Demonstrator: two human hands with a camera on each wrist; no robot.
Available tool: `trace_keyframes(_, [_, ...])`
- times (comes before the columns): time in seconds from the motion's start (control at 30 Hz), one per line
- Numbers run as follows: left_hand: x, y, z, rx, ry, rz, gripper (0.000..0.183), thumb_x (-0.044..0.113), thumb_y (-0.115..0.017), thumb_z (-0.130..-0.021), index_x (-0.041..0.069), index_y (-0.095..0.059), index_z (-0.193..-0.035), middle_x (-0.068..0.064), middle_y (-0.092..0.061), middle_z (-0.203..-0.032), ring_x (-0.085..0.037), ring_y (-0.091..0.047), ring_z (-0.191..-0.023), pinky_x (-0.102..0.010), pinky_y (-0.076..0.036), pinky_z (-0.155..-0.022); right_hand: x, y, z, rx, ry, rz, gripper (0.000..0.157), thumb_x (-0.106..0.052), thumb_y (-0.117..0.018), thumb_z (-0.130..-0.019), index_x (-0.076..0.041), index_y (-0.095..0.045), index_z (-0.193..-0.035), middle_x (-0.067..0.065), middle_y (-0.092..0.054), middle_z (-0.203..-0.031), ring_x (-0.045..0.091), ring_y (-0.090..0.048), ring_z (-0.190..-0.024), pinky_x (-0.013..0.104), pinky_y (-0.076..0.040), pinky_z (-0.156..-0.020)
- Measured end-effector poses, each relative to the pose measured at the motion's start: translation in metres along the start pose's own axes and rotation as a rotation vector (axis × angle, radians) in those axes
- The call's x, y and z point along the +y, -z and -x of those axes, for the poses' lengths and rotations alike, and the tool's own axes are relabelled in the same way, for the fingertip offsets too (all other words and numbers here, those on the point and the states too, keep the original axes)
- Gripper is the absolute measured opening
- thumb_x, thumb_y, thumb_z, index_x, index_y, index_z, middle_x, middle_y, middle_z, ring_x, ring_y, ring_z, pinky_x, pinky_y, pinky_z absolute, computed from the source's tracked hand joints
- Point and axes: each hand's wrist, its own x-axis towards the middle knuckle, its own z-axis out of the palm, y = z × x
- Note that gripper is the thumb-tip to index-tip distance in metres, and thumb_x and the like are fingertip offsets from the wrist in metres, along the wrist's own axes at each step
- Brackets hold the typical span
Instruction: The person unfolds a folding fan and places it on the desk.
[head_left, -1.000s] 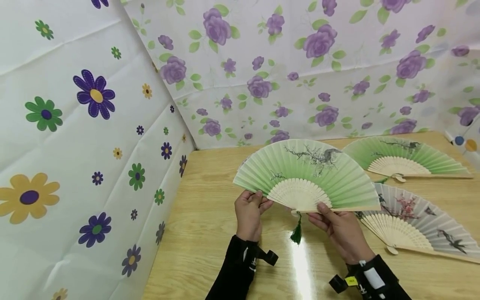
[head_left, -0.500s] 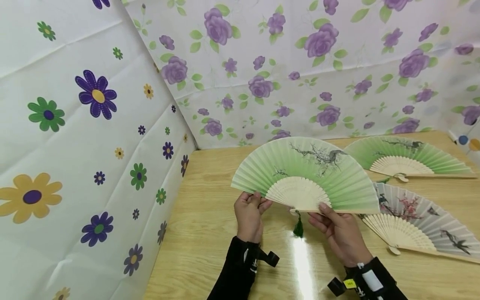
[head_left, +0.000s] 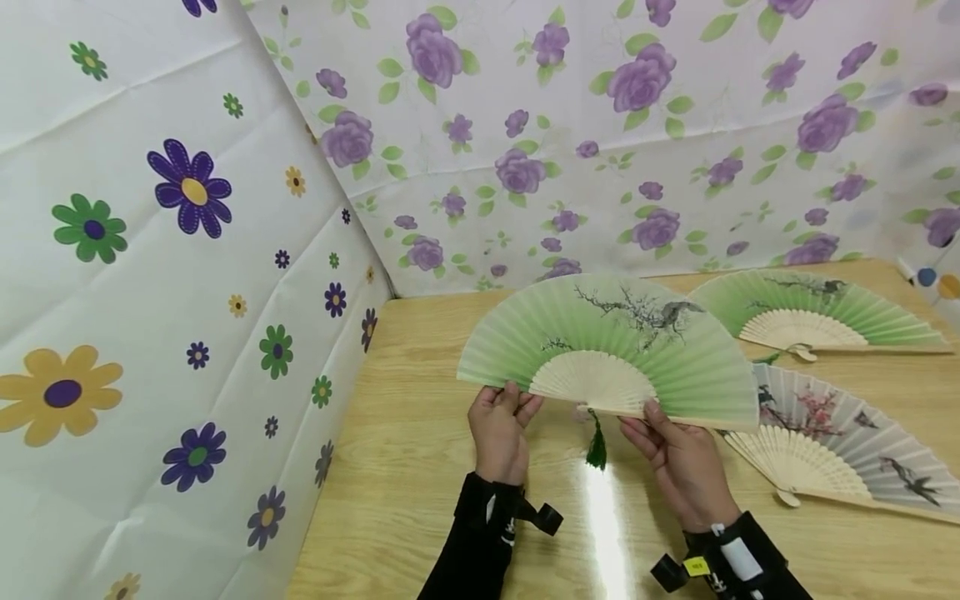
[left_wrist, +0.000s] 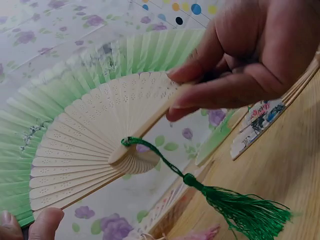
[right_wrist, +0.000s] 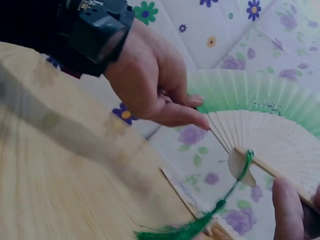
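An open green folding fan with a dark branch print and pale pierced ribs is held spread above the table by both hands. My left hand pinches its left end stick. My right hand pinches the right end stick near the ribs, thumb in front. A dark green tassel hangs from the pivot; the tassel also shows in the left wrist view. Part of my left thumb shows there at lower left. In the right wrist view, my right thumb lies at the lower right.
On the wooden table, another spread green fan lies at back right. Before it lies a grey-white fan with pink blossoms and birds. Floral cloths hang behind and at left. A fan edge and pink strands show low.
The held fan has shifted slightly left and its face has tilted a little, with the pivot rising slightly. The tassel hangs a bit higher. Both hands keep their hold.
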Motion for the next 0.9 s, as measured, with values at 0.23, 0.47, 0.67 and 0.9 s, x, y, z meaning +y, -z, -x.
trace_keyframes(0.23, [-0.001,0.024,0.016,0.05,0.059,-0.063,0.015,0.003,-0.062,-0.116,-0.009,-0.07,-0.121,-0.007,-0.07,-0.095,-0.013,-0.075,-0.086,-0.027,-0.076,-0.088,0.013,-0.003,0.013,0.06,-0.081,0.06,0.02,-0.025,-0.064,-0.118,-0.014,-0.081,-0.117,-0.004,-0.08,-0.115,0.011,-0.086,-0.106,0.025,-0.069,-0.108])
trace_keyframes(0.47, [0.003,0.067,0.043,0.028,0.198,-0.27,0.031,0.015,-0.069,-0.115,-0.011,-0.068,-0.133,-0.013,-0.078,-0.106,-0.018,-0.085,-0.09,-0.027,-0.076,-0.081,0.026,0.004,0.036,0.124,-0.288,0.143,0.037,-0.023,-0.048,-0.125,0.005,-0.059,-0.146,0.007,-0.083,-0.117,0.013,-0.086,-0.112,0.026,-0.066,-0.114])
trace_keyframes(0.67, [0.006,0.09,0.066,0.027,0.303,-0.311,0.03,0.015,-0.064,-0.118,-0.013,-0.066,-0.128,-0.015,-0.082,-0.103,-0.016,-0.086,-0.087,-0.025,-0.075,-0.08,0.036,0.019,0.059,0.048,-0.427,0.096,0.037,-0.023,-0.047,-0.126,0.002,-0.065,-0.144,0.017,-0.084,-0.124,0.017,-0.085,-0.118,0.029,-0.067,-0.115])
trace_keyframes(0.9, [0.005,0.099,0.075,-0.051,0.35,-0.356,0.032,0.01,-0.057,-0.12,-0.017,-0.058,-0.138,-0.021,-0.079,-0.113,-0.015,-0.086,-0.091,-0.024,-0.075,-0.082,0.036,0.03,0.07,0.012,-0.471,0.067,0.035,-0.021,-0.045,-0.126,0.004,-0.059,-0.147,0.018,-0.082,-0.126,0.017,-0.083,-0.122,0.031,-0.065,-0.118])
